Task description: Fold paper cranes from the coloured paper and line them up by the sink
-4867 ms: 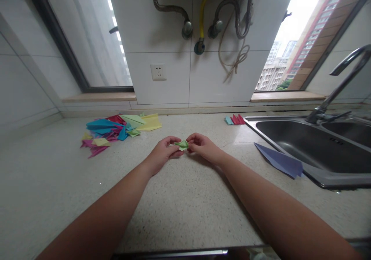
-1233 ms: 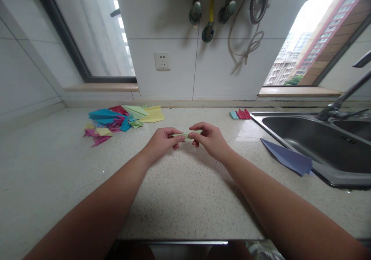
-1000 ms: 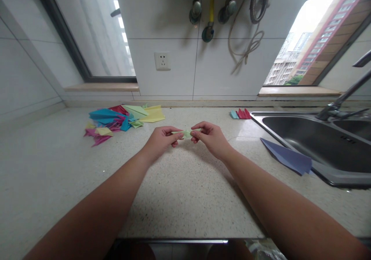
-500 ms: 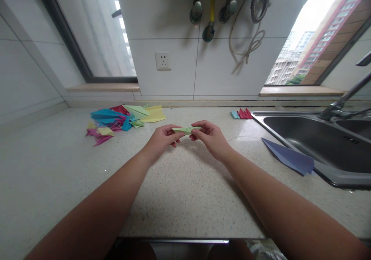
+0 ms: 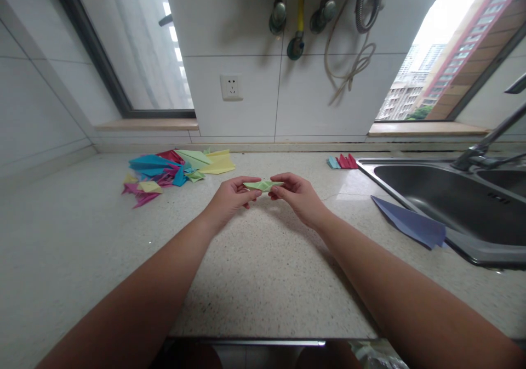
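Note:
A small light green folded paper boat is held between my two hands, above the speckled countertop. My left hand pinches its left end between thumb and fingers. On the other side, my right hand grips the right end the same way. The boat's long pointed ends run sideways, with a small peak in its middle. My fingers hide parts of both ends.
Several colourful folded papers lie heaped at the back left. A purple paper plane rests against the rim of the steel sink. Small red and light blue folded pieces sit behind it, below the tiled wall.
The green paper boat has tilted slightly, so more of its middle shows. My right fingers have shifted a little; both hands stay in about the same place.

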Demonstrator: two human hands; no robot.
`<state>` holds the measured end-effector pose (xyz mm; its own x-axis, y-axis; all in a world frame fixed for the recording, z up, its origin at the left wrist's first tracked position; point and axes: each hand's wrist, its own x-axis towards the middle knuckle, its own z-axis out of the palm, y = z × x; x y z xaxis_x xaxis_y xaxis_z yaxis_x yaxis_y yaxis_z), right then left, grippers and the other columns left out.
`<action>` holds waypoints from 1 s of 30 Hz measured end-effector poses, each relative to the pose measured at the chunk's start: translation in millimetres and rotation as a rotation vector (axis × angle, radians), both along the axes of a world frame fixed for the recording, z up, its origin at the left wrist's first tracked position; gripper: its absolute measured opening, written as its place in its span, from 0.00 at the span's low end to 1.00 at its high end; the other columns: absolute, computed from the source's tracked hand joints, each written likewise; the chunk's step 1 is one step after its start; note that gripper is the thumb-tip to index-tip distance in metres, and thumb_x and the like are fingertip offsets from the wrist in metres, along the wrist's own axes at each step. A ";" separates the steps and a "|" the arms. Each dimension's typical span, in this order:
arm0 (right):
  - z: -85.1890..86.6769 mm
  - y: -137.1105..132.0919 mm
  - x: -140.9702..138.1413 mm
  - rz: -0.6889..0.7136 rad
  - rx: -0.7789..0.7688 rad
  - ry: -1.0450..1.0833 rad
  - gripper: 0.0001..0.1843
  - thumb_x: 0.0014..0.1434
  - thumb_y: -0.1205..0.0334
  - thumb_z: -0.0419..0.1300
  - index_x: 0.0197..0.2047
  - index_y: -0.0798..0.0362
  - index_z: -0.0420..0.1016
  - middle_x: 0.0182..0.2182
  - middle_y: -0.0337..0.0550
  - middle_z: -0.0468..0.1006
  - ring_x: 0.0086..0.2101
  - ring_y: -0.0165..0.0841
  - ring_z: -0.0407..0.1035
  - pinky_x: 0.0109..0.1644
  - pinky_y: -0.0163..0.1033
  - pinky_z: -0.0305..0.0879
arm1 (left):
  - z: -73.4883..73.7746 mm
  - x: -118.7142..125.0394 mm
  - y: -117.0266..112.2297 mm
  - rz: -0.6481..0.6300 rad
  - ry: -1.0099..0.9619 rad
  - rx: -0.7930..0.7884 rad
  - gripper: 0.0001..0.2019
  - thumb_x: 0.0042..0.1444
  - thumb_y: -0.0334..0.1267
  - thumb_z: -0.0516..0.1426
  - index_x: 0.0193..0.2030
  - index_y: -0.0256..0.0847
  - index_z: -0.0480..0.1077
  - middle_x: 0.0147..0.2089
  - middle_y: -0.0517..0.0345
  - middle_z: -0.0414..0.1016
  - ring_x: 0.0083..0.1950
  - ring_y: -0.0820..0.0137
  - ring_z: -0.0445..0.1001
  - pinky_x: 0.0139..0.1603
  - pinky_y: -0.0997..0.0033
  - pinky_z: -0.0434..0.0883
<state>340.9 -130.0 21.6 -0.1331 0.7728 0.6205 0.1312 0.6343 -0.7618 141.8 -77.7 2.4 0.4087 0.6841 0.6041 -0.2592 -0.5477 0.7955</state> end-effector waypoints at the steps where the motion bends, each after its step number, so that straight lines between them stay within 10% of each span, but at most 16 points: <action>1: -0.3 0.2 -0.1 0.005 0.002 -0.007 0.25 0.54 0.56 0.68 0.50 0.61 0.70 0.36 0.50 0.77 0.35 0.32 0.74 0.46 0.41 0.70 | 0.3 0.4 -0.8 -0.001 0.008 -0.003 0.28 0.48 0.44 0.69 0.55 0.36 0.73 0.40 0.50 0.76 0.36 0.73 0.70 0.29 0.77 0.68; 30: 3.7 -11.0 -5.7 0.064 0.157 -0.239 0.13 0.60 0.57 0.65 0.36 0.59 0.70 0.27 0.45 0.75 0.30 0.30 0.72 0.36 0.36 0.69 | 1.8 -2.6 -15.4 -0.007 0.084 0.114 0.14 0.53 0.46 0.66 0.40 0.37 0.77 0.29 0.58 0.72 0.20 0.81 0.61 0.18 0.80 0.57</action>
<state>335.3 -141.0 25.3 -0.3354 0.6549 0.6773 0.2505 0.7550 -0.6060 139.2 -93.1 4.3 0.4654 0.6098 0.6415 -0.1987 -0.6343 0.7471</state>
